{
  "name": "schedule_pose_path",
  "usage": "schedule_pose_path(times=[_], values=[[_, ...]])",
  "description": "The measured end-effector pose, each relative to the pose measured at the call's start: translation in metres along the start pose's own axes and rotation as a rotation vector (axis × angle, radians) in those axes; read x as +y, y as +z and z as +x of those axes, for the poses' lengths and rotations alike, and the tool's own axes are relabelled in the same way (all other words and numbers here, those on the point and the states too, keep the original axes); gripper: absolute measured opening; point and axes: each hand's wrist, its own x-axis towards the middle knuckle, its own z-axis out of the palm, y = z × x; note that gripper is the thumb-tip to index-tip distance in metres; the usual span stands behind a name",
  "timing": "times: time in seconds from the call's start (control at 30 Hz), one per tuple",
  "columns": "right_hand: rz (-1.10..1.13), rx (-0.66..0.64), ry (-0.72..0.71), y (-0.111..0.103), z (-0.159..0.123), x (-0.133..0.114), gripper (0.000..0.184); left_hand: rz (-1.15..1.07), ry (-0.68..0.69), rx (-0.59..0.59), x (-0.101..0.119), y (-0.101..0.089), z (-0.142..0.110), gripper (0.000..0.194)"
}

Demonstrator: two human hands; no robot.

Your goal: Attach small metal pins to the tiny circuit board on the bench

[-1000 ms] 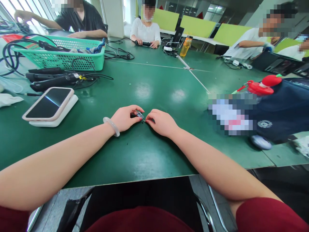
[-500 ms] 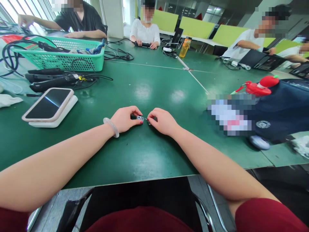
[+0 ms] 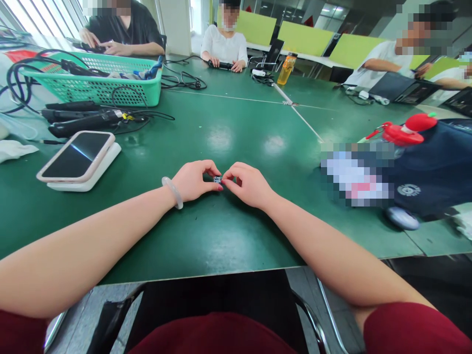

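My left hand (image 3: 193, 181) pinches a small dark piece with a pale pattern (image 3: 217, 180) between thumb and fingers. It resembles a tiny circuit board, but is too small to name for sure. A pale bangle (image 3: 172, 192) circles the left wrist. Close against the piece's right end, my right hand (image 3: 249, 184) is closed in a pinch. Whatever its fingertips hold is hidden. Both hands are low over the green table (image 3: 206, 236), near its front edge.
To the left lie a phone on a white box (image 3: 79, 156), black tools with cables (image 3: 83, 118) and a green basket (image 3: 106, 86). A dark bag (image 3: 431, 167), red-lidded bottle (image 3: 403, 133) and mouse (image 3: 401, 218) are at right. Several people sit around the table.
My right fingertips have closed the small gap and now meet the piece in my left hand. The person at back left has drawn an outstretched arm in. The view has shifted slightly.
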Motion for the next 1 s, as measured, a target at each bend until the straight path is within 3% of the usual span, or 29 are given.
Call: schedule_pose_path(times=[0.37,0.7,1.0], values=[[0.017,0.02,0.044,-0.0002,0.0001,-0.0012,0.007,0.149,0.122,0.019,0.001,0.0002,0.0002,0.03],[0.11,0.051,0.13,-0.0019,0.0009,-0.0011,0.011,0.015,0.047,0.005,0.0011,0.0005,-0.0008,0.028],[0.164,0.051,0.178,-0.0003,0.0021,-0.0008,0.011,0.129,0.105,0.008,0.0028,0.0012,0.0,0.031]])
